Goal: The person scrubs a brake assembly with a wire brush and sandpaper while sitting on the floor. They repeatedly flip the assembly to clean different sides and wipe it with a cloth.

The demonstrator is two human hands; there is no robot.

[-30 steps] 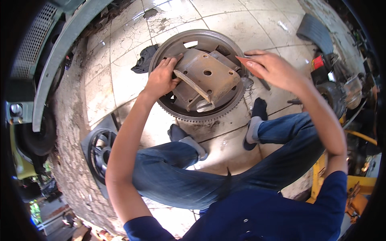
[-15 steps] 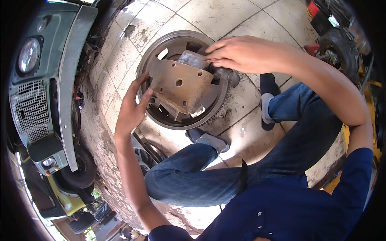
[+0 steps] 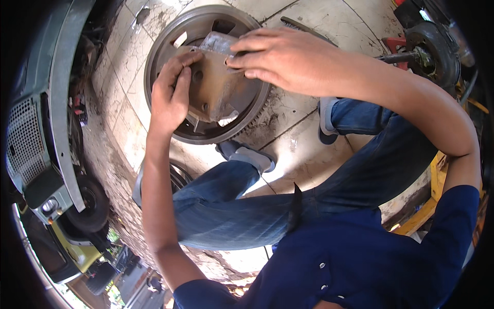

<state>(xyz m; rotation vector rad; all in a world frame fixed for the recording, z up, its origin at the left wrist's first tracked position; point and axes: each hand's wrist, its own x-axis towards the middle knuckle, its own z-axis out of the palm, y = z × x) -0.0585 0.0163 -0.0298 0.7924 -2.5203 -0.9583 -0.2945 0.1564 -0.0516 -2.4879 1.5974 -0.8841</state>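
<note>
A rusty metal plate (image 3: 212, 85) with bolt holes lies over a big toothed metal wheel (image 3: 206, 139), like a flywheel, on the tiled floor. My left hand (image 3: 172, 95) is closed on the plate's left side, fingertips over its upper edge and thumb beside them. On the other side, the bent fingers of my right hand (image 3: 278, 57) grip the plate's upper right edge. Between my hands, a dull grey metal piece (image 3: 218, 42) shows along the plate's far side. The underside of the plate and some right fingertips are hidden.
A dark narrow tool (image 3: 296, 23), perhaps a brush, lies beyond my right forearm. A vehicle with a grey bumper (image 3: 56, 92) stands at left. Close to my shoe (image 3: 247, 154) are black round parts (image 3: 177, 177). Greasy machinery (image 3: 432, 54) and a yellow frame (image 3: 417, 221) are at right.
The view has shifted, so the wheel sits farther up and left. My left hand has moved farther over the plate, and my right hand has come closer to it. The narrow tool has come into view.
</note>
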